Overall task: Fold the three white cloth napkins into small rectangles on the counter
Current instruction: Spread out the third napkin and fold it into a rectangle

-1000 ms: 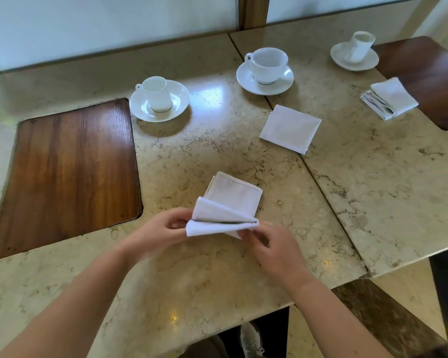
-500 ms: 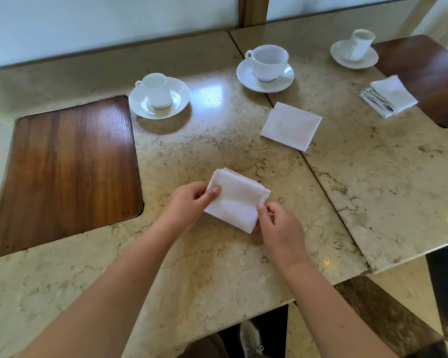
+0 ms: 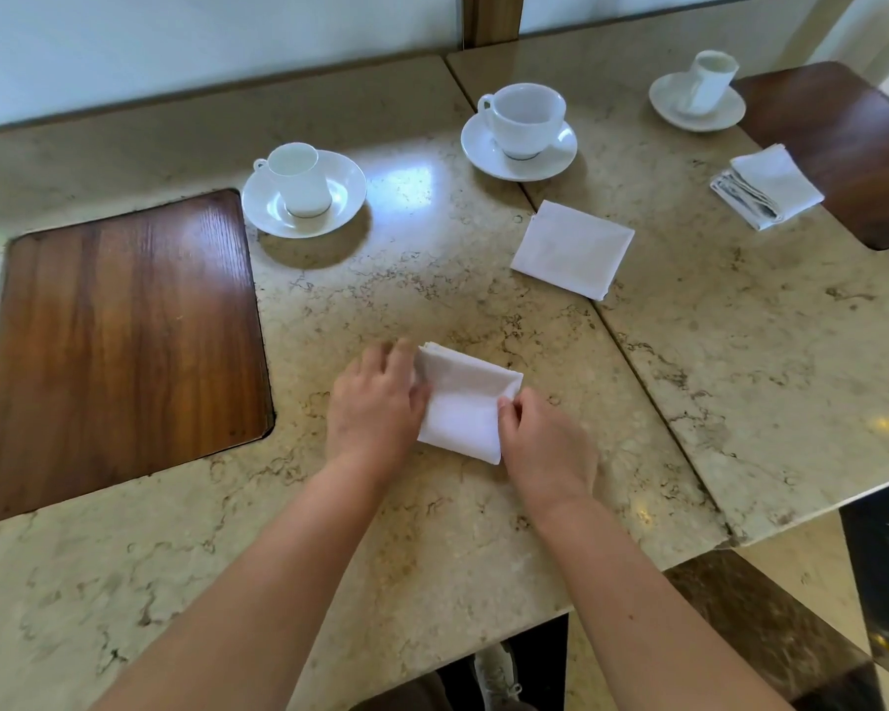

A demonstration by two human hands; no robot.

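1. While the wooden inlay [image 3: 119, 346] is lying at the far left of the bench [image 3: 227, 546], the left hand [image 3: 375, 402] is resting with relaxed fingers on the left edge of the near napkin [image 3: 463, 407].
2. That napkin is lying flat in front of the person, already a small rectangle, and the right hand [image 3: 545, 438] is pinching its right edge.
3. Further right, the middle napkin [image 3: 573, 248] is sitting folded, near a cup and saucer [image 3: 519, 130].
4. At the far right, the third napkin [image 3: 768, 187] is lying folded too, its layers looking looser.
5. Judging by this, the folding is looking nearly done, with only tidying remaining.
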